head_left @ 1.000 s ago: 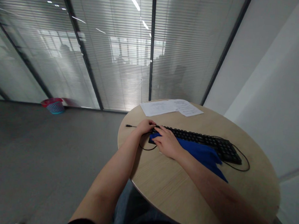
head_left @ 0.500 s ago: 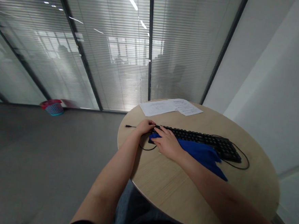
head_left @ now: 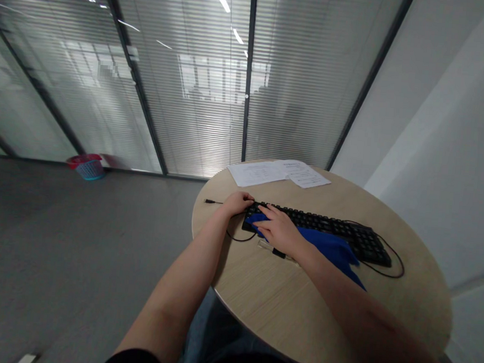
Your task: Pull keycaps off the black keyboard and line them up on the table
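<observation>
A black keyboard (head_left: 326, 223) lies on a round wooden table (head_left: 266, 310). My left hand (head_left: 238, 203) grips its far left corner, thumb and fingers closed on the edge. My right hand (head_left: 280, 230) presses a blue cloth (head_left: 328, 247) onto the keys near the left end, its fingers over the cloth. The rest of the cloth trails rightward along the keyboard's near edge and onto the table. A slim clear stick with a black band (head_left: 279, 253) lies on the wood, partly under my right wrist.
Printed papers (head_left: 263, 173) lie at the table's far edge. The keyboard's cable (head_left: 401, 270) loops at the right, and a cable plug (head_left: 209, 201) rests by the left edge. A red and blue basket (head_left: 89, 167) stands on the floor before the blinds-covered glass wall.
My right hand has slid slightly right along the keyboard with the cloth, uncovering more of its left end. The clear stick now shows. My left hand keeps its hold.
</observation>
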`<state>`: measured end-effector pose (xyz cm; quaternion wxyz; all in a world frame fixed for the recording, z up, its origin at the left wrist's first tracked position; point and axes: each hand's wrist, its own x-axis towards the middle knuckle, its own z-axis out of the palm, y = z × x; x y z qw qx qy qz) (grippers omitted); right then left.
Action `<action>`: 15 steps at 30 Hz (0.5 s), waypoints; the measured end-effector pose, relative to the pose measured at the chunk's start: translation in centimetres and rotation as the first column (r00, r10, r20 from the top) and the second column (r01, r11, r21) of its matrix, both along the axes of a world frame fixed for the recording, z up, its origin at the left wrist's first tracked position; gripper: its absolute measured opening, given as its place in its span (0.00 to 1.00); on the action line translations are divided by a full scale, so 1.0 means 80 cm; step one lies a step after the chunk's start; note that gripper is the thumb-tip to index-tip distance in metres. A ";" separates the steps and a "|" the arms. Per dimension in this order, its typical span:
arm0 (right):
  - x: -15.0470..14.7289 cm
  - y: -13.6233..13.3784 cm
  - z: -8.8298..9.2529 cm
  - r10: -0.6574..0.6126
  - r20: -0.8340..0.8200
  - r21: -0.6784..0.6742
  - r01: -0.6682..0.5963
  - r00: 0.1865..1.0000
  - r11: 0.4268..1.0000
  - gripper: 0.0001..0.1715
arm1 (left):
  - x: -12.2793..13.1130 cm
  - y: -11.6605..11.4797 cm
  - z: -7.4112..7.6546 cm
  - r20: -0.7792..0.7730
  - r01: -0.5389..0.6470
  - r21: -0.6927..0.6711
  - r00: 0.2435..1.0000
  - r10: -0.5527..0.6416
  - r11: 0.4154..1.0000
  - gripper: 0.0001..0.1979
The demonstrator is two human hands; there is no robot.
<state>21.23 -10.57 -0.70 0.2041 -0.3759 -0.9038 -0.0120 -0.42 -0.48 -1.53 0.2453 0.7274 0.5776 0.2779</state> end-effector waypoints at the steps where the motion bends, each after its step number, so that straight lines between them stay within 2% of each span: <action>1: -0.003 0.000 -0.002 -0.005 -0.004 -0.002 0.005 1.000 1.000 0.17 | 0.000 0.000 0.001 -0.002 0.002 0.000 1.000 -0.002 1.000 0.12; 10: 0.001 -0.004 0.010 0.027 0.022 -0.021 -0.027 0.999 0.999 0.15 | -0.001 -0.004 0.006 -0.016 0.010 0.000 1.000 -0.010 1.000 0.12; 15: 0.000 -0.006 0.011 -0.021 0.038 -0.028 0.022 0.999 0.999 0.16 | -0.001 -0.003 0.004 -0.014 0.008 0.002 1.000 -0.008 1.000 0.12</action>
